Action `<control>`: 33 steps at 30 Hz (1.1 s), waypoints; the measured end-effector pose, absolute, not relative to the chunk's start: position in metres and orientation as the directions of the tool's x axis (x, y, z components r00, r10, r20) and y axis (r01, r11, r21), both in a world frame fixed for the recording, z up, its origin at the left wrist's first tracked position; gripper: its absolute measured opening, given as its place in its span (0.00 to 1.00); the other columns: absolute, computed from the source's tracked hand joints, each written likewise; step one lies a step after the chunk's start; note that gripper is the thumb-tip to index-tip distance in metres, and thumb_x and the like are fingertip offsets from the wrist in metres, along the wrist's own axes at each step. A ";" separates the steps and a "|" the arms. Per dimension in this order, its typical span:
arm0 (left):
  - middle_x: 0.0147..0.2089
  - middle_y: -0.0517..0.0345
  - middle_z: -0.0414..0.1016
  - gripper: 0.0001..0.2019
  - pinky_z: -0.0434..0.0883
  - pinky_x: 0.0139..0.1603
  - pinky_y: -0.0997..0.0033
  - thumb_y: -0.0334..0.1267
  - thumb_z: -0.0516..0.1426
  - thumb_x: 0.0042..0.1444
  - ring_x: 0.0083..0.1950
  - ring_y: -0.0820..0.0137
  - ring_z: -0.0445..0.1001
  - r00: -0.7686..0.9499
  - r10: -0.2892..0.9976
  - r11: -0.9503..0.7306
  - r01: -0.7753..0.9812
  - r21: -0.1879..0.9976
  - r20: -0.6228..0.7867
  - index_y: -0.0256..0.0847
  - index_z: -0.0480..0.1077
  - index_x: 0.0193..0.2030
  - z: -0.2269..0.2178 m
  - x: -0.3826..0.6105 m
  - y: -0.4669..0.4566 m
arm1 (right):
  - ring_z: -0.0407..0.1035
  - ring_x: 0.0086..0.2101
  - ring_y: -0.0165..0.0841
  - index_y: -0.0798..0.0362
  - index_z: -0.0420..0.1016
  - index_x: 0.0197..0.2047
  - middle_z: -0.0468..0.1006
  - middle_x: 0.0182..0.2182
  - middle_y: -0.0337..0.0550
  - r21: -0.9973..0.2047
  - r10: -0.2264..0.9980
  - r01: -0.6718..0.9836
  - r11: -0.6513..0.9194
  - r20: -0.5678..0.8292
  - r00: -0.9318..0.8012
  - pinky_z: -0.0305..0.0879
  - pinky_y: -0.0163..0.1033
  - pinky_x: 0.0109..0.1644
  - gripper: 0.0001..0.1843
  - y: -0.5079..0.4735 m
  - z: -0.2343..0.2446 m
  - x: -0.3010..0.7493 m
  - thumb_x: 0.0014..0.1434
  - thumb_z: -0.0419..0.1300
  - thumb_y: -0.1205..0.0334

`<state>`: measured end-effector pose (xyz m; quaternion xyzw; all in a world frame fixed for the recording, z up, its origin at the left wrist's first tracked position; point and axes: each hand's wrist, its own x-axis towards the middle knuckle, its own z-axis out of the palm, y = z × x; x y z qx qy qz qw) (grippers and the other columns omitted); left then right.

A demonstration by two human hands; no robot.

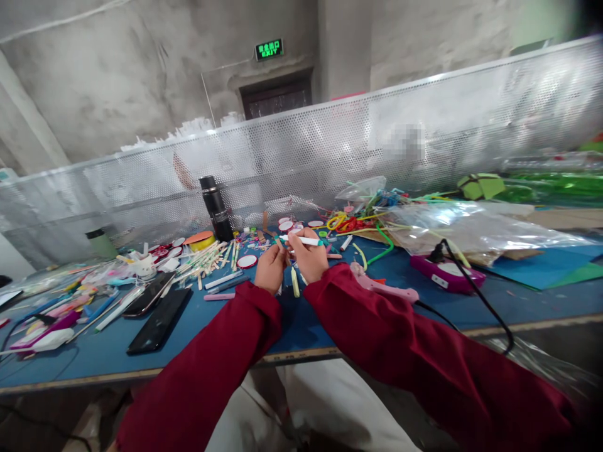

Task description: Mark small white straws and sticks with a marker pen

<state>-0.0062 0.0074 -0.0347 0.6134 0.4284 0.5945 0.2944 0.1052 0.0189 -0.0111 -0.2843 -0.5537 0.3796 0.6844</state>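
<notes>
My right hand grips a white marker pen with a teal end pointing right. The pen lies nearly level, its other end towards my left hand. My left hand is close beside it with the fingers pinched together. A small greenish bit shows at those fingertips, too small to name. Below the hands a pale yellow tube-like piece lies on the blue table. Left of my left hand are a white pen and a pink stick. A round white disc with a red rim lies behind them.
A black bottle stands against the perforated metal screen. Wooden sticks and a black phone lie left. On the right are a pink glue gun, a purple power strip with a cable, and clear plastic bags.
</notes>
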 end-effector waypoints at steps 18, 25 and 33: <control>0.26 0.63 0.63 0.20 0.58 0.27 0.73 0.57 0.57 0.62 0.26 0.74 0.58 -0.086 0.888 -0.436 0.151 0.887 0.451 0.40 0.67 0.33 -0.032 -0.005 0.005 | 0.67 0.25 0.32 0.47 0.66 0.30 0.73 0.23 0.35 -0.812 0.831 -0.177 0.556 0.550 0.087 0.66 0.37 0.29 0.15 0.020 -0.012 0.106 0.57 0.61 0.46; 0.27 0.62 0.65 0.18 0.60 0.28 0.73 0.55 0.58 0.62 0.27 0.74 0.60 -0.070 0.877 -0.463 0.147 0.874 0.476 0.39 0.70 0.35 -0.035 -0.007 0.010 | 0.66 0.25 0.31 0.47 0.67 0.30 0.72 0.24 0.35 -0.807 0.831 -0.201 0.555 0.550 0.082 0.66 0.37 0.29 0.15 0.017 -0.009 0.106 0.57 0.61 0.46; 0.29 0.60 0.69 0.15 0.61 0.29 0.72 0.50 0.57 0.63 0.29 0.72 0.62 -0.087 0.863 -0.475 0.199 0.857 0.498 0.40 0.71 0.35 -0.034 -0.008 0.009 | 0.68 0.27 0.32 0.47 0.65 0.29 0.72 0.25 0.35 -0.801 0.819 -0.175 0.572 0.567 0.084 0.66 0.37 0.30 0.14 0.018 -0.010 0.106 0.57 0.60 0.47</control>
